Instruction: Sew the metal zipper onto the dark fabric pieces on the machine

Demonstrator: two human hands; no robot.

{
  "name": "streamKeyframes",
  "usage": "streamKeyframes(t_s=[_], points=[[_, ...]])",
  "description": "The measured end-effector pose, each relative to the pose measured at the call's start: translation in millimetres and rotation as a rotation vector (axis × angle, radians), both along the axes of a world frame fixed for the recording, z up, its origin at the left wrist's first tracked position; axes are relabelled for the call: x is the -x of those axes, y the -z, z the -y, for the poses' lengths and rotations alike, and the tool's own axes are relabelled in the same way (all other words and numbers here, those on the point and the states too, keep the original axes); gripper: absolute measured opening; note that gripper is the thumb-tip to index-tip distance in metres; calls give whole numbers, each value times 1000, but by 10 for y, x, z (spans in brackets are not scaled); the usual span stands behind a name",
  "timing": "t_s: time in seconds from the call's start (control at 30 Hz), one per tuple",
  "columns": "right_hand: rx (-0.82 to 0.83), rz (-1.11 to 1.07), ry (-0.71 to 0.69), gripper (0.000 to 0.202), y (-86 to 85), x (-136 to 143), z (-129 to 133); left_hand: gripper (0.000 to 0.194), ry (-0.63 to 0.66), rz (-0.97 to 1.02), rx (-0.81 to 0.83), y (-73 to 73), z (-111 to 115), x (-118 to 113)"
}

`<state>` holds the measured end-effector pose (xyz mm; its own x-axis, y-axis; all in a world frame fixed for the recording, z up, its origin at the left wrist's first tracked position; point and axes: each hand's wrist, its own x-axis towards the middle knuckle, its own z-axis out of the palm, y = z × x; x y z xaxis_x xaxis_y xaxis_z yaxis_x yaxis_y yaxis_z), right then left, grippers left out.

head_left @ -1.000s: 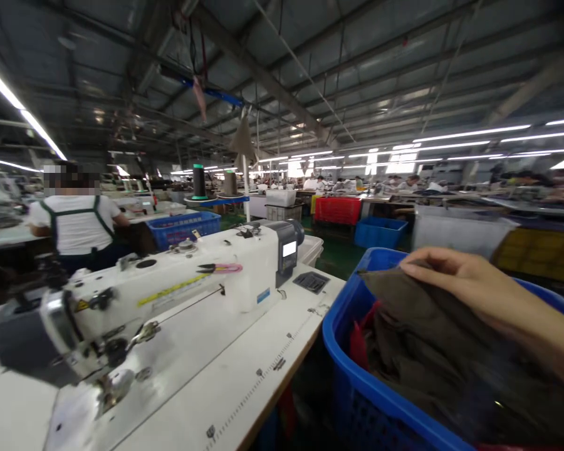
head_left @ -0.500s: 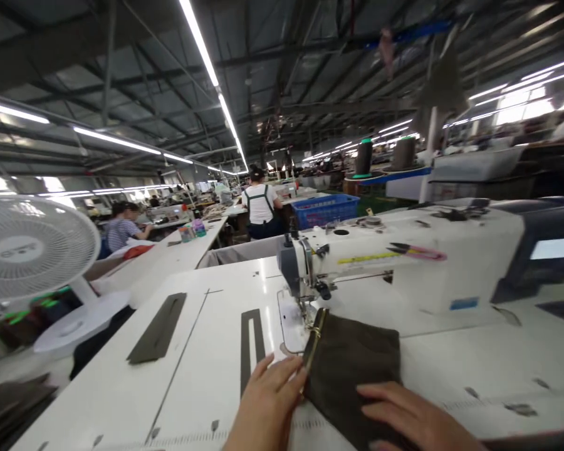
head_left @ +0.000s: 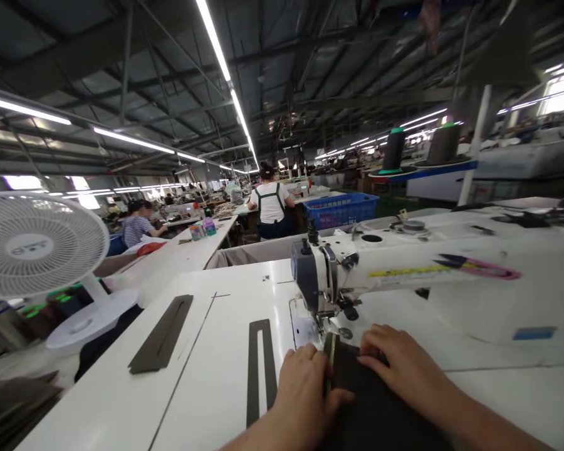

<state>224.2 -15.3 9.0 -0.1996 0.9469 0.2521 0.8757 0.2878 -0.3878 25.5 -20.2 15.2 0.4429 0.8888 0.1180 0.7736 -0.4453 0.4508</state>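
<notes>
Dark fabric (head_left: 376, 407) lies in front of the needle area of a white sewing machine (head_left: 329, 282), with a zipper strip (head_left: 331, 349) along its left edge. My left hand (head_left: 305, 388) is closed on that left edge, near the zipper. On the upper right part of the fabric, my right hand (head_left: 390, 354) pinches the cloth between thumb and fingers. A dark slotted strip (head_left: 260, 369) lies flat to the left of my left hand. Farther left rests a stack of dark fabric pieces (head_left: 163, 332).
A white fan (head_left: 37, 247) stands at the left. Pink-handled snips (head_left: 484, 267) lie on the machine arm. Beyond are a blue basket (head_left: 341, 211), thread cones (head_left: 393, 150), and two seated people (head_left: 270, 203), (head_left: 140, 224) at other tables.
My right hand has moved up and left and now pinches the fabric. My left hand has moved slightly up and right and gripped the edge. The view has shifted, showing the machine head closer.
</notes>
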Motion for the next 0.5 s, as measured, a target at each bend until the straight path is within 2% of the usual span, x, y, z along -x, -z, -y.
streamKeyframes(t_s=[0.1,0.17,0.23,0.33,0.43,0.5], points=[[208,-257,-62,13,-167,-20,219,22,11,130,55,28,-4,-29],[406,-508,-140,20,-297,-49,357,17,61,287,107,-28,27,-54],[526,-699,-219,27,-415,-77,467,19,133,474,125,-135,83,-77],[578,-786,-290,31,-557,-94,597,19,201,675,187,-320,175,-99],[555,-788,-362,28,-657,-76,716,9,227,736,355,-453,243,-96],[525,-810,-421,28,-692,-64,790,19,276,768,443,-509,284,-72]])
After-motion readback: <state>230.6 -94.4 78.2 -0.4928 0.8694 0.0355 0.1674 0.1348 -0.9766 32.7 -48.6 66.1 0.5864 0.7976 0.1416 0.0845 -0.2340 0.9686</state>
